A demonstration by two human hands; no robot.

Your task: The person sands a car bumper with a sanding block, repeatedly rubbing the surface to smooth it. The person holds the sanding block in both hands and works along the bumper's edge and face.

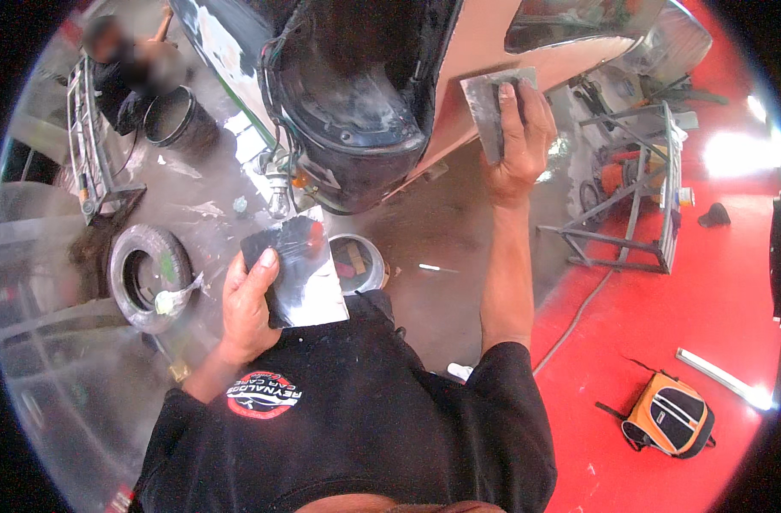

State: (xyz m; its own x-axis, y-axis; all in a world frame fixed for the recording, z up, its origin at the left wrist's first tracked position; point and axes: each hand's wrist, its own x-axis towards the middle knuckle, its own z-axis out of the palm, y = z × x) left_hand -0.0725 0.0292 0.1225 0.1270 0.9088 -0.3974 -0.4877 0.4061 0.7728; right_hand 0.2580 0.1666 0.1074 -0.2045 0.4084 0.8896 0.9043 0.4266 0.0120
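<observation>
**Right Hand and Spreader at the Panel, Left Hand and Plate Near the Torso**

The largest item is the vehicle body [365,128], at the far centre of the scene, with a dark recessed bay. Its pink panel [484,43] forms the right flank and slopes from far right to near left. To the right of the panel stands a steel frame [636,248], well apart from it. A tyre [181,256] lies on the floor to the left. A white bucket [382,261] sits at the near centre, partly hidden behind the left-hand plate.

The metal plate [300,278] is at near left, in front of the torso and well apart from the panel. Its long axis runs roughly near to far, with the far end tipped slightly to the left. The grey metal spreader [480,107] is farther off and to the right, overlapping the near right part of the panel in this view. Its left edge slants from far left to near right. Contact between spreader and panel cannot be confirmed.

The right hand [523,145] is the nearer hand to the panel, which lies beyond it, far and to the left. Its digits are pressed along the spreader, clamping it; the underside of the grip is hidden. The left hand [249,299] pinches the left margin of the plate, thumb on the visible face, remaining fingers out of sight beneath.
</observation>
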